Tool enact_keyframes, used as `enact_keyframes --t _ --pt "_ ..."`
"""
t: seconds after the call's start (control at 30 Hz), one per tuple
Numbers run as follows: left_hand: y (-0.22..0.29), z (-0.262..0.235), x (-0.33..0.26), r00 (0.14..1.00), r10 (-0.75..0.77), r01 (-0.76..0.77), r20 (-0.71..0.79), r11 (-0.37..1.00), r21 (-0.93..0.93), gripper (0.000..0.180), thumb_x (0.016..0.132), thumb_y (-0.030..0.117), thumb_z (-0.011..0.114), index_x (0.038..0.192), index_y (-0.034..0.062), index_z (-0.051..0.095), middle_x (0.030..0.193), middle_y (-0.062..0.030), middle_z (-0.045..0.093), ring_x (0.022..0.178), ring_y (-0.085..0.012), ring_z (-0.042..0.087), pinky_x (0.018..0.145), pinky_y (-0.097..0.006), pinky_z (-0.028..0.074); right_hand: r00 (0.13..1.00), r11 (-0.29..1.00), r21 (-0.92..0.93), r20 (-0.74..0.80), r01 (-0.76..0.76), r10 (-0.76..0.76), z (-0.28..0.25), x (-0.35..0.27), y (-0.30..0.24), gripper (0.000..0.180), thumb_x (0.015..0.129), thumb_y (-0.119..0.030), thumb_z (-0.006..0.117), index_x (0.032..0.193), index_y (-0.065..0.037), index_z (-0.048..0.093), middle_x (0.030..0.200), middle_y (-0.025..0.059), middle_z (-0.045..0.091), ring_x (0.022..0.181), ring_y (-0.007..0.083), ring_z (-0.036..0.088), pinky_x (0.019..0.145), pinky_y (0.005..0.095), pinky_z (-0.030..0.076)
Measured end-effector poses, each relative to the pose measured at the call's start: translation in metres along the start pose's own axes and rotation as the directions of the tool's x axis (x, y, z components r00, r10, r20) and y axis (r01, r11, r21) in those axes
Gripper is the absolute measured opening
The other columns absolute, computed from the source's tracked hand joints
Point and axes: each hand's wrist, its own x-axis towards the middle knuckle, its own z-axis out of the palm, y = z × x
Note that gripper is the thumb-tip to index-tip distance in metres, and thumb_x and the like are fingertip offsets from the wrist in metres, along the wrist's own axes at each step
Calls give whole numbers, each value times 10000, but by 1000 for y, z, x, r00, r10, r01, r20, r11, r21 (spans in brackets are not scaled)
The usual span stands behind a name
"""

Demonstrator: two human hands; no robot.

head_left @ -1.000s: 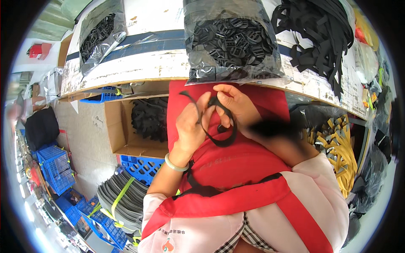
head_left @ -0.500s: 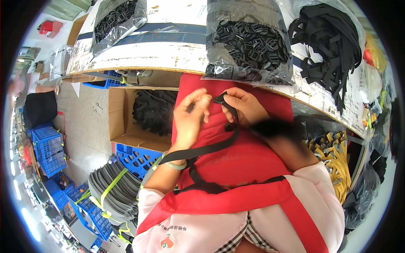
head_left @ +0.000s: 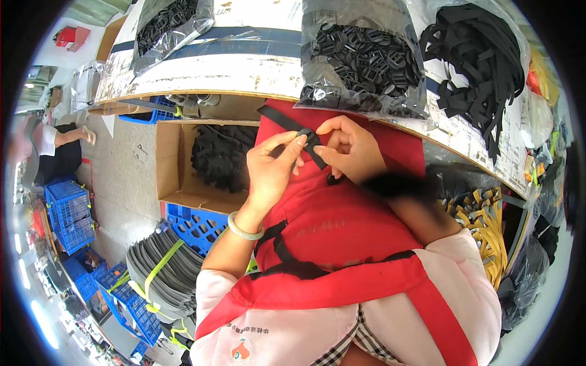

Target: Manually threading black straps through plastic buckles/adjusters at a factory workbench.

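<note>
Over the red apron on my lap I hold a black webbing strap (head_left: 278, 117) with a small black buckle (head_left: 310, 139) on it. My left hand (head_left: 272, 168) pinches the strap at the buckle between thumb and fingers. From the other side, my right hand (head_left: 354, 149) grips the strap's short lower end with its thumb and curled fingers. The strap's long part reaches up and left toward the table edge. How the webbing runs through the buckle is partly hidden by my fingertips.
On the table (head_left: 244, 73) ahead lie a clear bag of black buckles (head_left: 366, 64) and a heap of black straps (head_left: 476, 67). A cardboard box (head_left: 170, 165) of black pieces stands left, near bundled grey strips (head_left: 162, 268). Yellow straps (head_left: 479, 229) hang right. Another person's arm (head_left: 73, 135) shows far left.
My left hand has closed on the strap at the buckle. The strap's long part, which hung down across my left wrist, now points up and left. The other person's arm has come into view.
</note>
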Motion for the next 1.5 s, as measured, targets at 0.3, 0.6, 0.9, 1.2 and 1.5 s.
enact_keyframes --t 0.3,0.6,0.9,1.2,1.5 --pt "-4 -8 -7 993 109 -111 46 992 55 140 876 7 643 1000 -53 672 836 -60 613 612 -88 563 519 -200 443 930 909 275 284 -314 235 -9 17 21 190 959 -199 553 989 -12 570 738 35 571 579 100 577 492 247 498" --pt "-7 -21 -17 966 258 -252 12 932 260 120 859 -5 656 969 -52 668 850 -65 621 585 -83 538 515 -207 426 966 967 158 195 -201 169 6 9 13 274 945 -275 587 868 -12 594 661 16 562 489 82 541 422 216 440" --pt "-16 -17 -17 977 205 -201 -60 978 61 132 871 8 652 982 -63 651 842 -72 607 594 -103 563 528 -211 450 926 950 105 280 -293 255 17 1 18 205 931 -204 596 824 -29 581 607 19 553 469 96 521 452 234 404" --pt "-16 -20 -20 972 231 -228 -37 971 68 134 875 -3 641 992 -69 648 850 -71 599 609 -110 563 530 -214 451 960 923 297 206 -244 188 23 6 27 201 921 -189 611 850 -3 582 642 37 571 468 111 562 417 246 474" --pt "26 -66 -41 981 -132 77 145 940 332 81 841 -4 656 912 -26 689 816 -22 606 633 -62 551 520 -179 421 980 981 151 174 -121 94 -8 26 35 180 935 -221 590 902 -44 587 700 -2 572 558 70 533 494 214 424"
